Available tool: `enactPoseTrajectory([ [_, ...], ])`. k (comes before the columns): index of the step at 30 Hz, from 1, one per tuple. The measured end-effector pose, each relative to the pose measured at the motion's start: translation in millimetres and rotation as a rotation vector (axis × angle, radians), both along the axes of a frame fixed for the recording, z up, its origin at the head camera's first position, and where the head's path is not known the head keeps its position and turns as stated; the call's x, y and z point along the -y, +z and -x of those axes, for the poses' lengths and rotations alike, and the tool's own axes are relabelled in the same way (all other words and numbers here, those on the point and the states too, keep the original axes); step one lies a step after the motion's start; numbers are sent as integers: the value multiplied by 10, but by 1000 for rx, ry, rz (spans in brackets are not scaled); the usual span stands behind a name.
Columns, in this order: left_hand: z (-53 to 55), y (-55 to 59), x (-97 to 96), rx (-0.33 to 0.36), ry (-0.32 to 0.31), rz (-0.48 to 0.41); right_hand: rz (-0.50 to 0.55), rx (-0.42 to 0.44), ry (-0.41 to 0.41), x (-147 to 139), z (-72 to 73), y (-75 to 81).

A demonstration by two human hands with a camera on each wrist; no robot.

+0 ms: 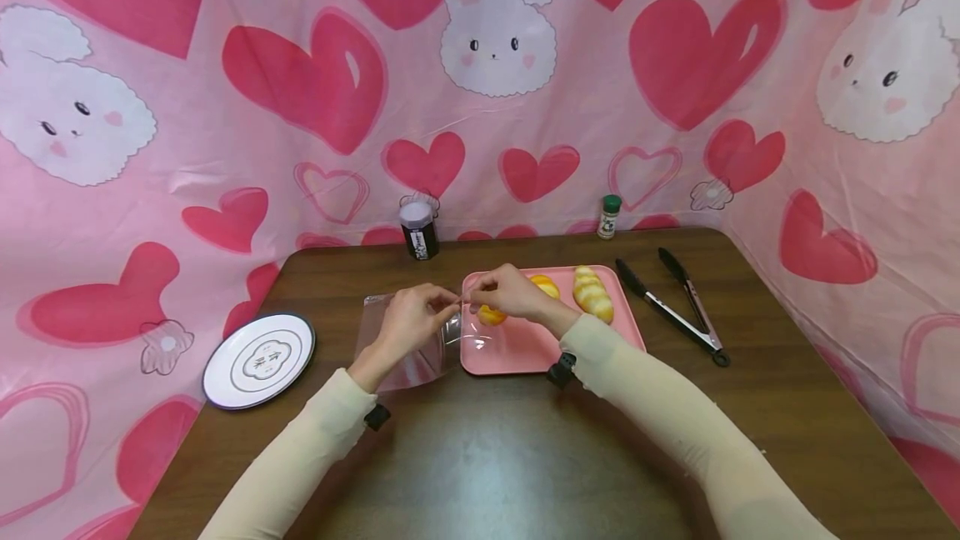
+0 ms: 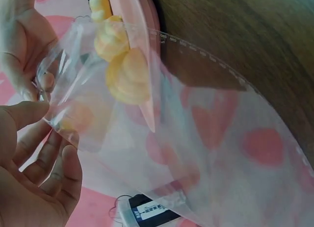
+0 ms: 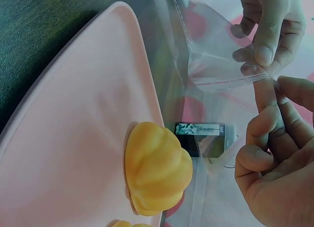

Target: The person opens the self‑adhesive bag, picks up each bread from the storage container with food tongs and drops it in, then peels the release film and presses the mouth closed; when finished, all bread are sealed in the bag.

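Observation:
Both hands are at the edge of a clear plastic bag (image 1: 411, 369), left of centre on the table. My left hand (image 1: 411, 319) pinches the bag between thumb and fingers. Close beside it, over the pink tray's left edge, my right hand (image 1: 513, 292) pinches the same edge between thumb and forefinger. In the left wrist view the transparent sheet (image 2: 216, 153) spreads out from the fingertips, with printed marks along one border. On the pink tray (image 1: 525, 355) lie two round yellow buns, one of them (image 3: 158, 168) near the rim, and a long striped bread roll (image 1: 592, 294).
A white plate (image 1: 258, 361) with a dark rim is at the left. Behind stand a dark jar with a pale lid (image 1: 419, 232) and a green-capped seasoning bottle (image 1: 609, 217). Black-tipped tongs (image 1: 678, 315) lie spread right of the tray. A heart-patterned cloth hangs around the table.

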State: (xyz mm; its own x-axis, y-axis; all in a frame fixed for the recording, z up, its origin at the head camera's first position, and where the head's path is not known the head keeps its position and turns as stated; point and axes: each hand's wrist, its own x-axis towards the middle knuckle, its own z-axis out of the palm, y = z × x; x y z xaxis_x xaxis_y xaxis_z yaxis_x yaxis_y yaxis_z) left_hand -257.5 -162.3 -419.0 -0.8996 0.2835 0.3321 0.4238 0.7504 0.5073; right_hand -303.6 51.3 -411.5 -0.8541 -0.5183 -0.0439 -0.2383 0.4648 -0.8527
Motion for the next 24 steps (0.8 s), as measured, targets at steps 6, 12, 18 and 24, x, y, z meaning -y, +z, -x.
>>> enactPoseTrajectory([
  [6, -5, 27, 4, -40, -20, -47, 4, 1, -10, -28, -11, -3],
  [12, -10, 55, 7, -51, 4, -83, 31, 6, 1, -54, -11, -22],
  [18, -24, 60, 0, -51, -2, -93, 30, 23, -18, -50, 1, -25],
  [24, -33, 62, -16, -54, 5, -88, 33, 23, -50, -31, -3, -22],
])
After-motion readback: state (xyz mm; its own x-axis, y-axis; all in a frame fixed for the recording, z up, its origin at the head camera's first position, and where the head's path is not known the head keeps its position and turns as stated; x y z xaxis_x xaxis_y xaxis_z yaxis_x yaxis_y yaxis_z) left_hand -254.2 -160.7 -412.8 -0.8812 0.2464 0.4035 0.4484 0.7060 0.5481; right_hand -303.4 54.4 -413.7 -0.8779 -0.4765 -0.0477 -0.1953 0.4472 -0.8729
